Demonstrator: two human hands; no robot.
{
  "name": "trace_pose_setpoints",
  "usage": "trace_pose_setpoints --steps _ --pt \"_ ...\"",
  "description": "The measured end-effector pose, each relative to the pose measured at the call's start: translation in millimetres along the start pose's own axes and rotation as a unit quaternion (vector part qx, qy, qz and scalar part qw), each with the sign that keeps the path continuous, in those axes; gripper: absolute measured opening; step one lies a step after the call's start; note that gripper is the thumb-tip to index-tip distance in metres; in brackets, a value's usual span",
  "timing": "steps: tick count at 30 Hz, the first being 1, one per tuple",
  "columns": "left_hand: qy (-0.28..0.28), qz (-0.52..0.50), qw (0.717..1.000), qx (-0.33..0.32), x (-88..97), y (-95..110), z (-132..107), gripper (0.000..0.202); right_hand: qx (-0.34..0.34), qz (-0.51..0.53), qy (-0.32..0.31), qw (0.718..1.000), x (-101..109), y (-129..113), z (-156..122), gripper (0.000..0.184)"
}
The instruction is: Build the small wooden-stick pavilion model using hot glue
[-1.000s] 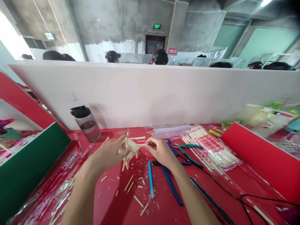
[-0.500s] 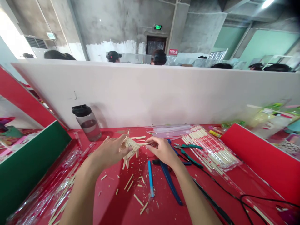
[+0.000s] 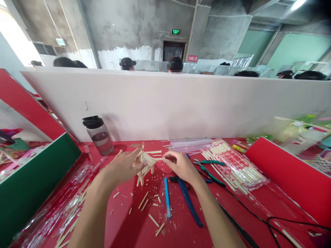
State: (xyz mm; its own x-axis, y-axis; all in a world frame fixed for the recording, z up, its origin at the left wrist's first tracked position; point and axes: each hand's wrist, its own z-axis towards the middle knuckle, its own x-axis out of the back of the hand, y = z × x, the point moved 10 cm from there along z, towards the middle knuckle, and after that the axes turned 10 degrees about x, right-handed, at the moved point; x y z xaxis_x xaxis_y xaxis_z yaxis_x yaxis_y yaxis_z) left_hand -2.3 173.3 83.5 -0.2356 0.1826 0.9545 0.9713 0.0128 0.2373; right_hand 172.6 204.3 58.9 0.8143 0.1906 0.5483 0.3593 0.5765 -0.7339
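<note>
A small structure of pale wooden sticks [image 3: 148, 163], standing on short stick legs, is near the middle of the red table. My left hand [image 3: 126, 164] grips its left side, thumb across the front and fingers partly hidden behind. From the structure's right side a thin wooden stick [image 3: 159, 159] juts out, its end pinched between the thumb and fingers of my right hand [image 3: 180, 166]. Below them are cut stick pieces [image 3: 143, 200] and crumbs. A blue rod-like tool [image 3: 167, 198] lies near my right wrist, beside a blue-handled tool [image 3: 188, 203] partly under that arm.
Green-handled pliers [image 3: 212, 174] and a plastic pack of chopsticks [image 3: 236, 163] lie at right, with a black cable [image 3: 245, 207]. A water bottle [image 3: 101, 138] stands at back left. A white partition [image 3: 165, 106] closes the back; green [image 3: 38, 186] and red [image 3: 289, 179] panels flank the table.
The whole view has shifted slightly. Both hands keep the same hold on the stick structure and the thin stick, with hardly any other visible movement.
</note>
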Motion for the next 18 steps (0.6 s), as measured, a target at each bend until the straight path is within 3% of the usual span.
trace_pose_setpoints --steps 8,13,15,17,18 --pt "0.005 -0.011 1.000 -0.005 -0.4 -0.4 0.5 0.059 -0.020 -0.001 -0.003 1.000 -6.6 5.8 -1.8 0.018" --pt "0.011 -0.010 1.000 -0.016 -0.3 -0.1 0.9 0.057 -0.067 -0.063 0.027 0.995 27.2 -10.5 -7.2 0.018" --pt "0.016 -0.004 1.000 -0.021 -0.2 0.0 2.1 0.058 -0.065 -0.001 0.052 0.997 38.3 -34.8 -17.2 0.019" --pt "0.021 -0.002 1.000 -0.022 -0.4 -0.9 3.9 0.057 -0.053 0.173 0.004 0.984 20.5 -67.1 -37.4 0.023" --pt "0.022 -0.004 0.999 -0.024 -0.5 -1.1 4.7 0.056 -0.052 0.269 -0.048 0.961 1.9 -85.6 -53.9 0.024"
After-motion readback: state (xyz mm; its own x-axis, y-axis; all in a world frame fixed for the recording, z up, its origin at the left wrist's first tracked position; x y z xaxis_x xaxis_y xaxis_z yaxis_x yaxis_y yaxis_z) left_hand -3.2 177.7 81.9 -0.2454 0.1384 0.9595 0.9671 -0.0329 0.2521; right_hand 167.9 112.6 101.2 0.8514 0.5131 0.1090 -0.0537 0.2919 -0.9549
